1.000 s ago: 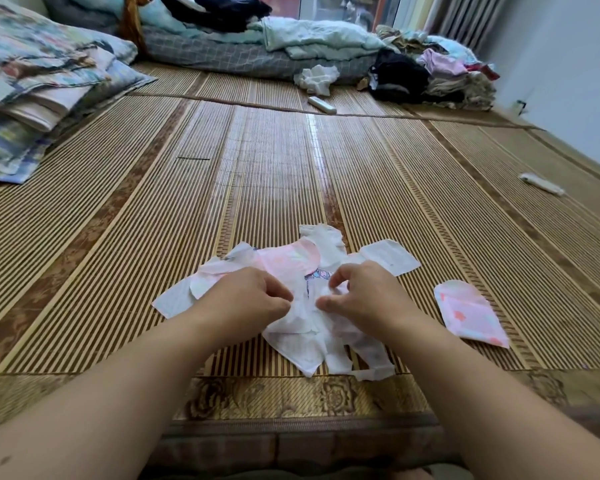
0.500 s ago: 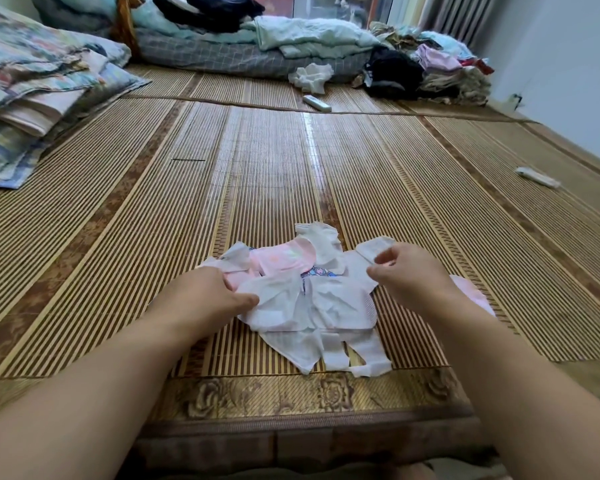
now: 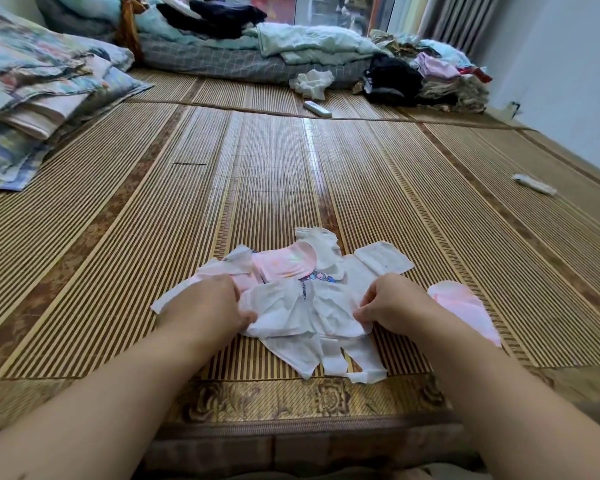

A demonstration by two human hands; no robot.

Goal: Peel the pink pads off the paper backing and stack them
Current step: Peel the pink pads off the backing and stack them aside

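A heap of crumpled white paper backing [image 3: 305,317] and pads lies on the bamboo mat [image 3: 291,181] near its front edge. A pink pad [image 3: 286,263] shows at the heap's far side. My left hand [image 3: 205,306] pinches the left edge of a white sheet in the heap. My right hand [image 3: 392,303] pinches the same sheet's right edge. To the right lies a separate stack of pink pads [image 3: 465,306], partly hidden behind my right wrist.
Folded quilts [image 3: 39,98] pile up at the far left. Bedding and clothes [image 3: 291,46] line the far side, with a white remote [image 3: 317,109] in front. A small white wrapper [image 3: 534,184] lies at the far right. The mat's patterned border [image 3: 291,396] runs along the front.
My right hand went out to the pink stack on the right and has come back to the heap. Both hands now hold opposite edges of a white sheet.
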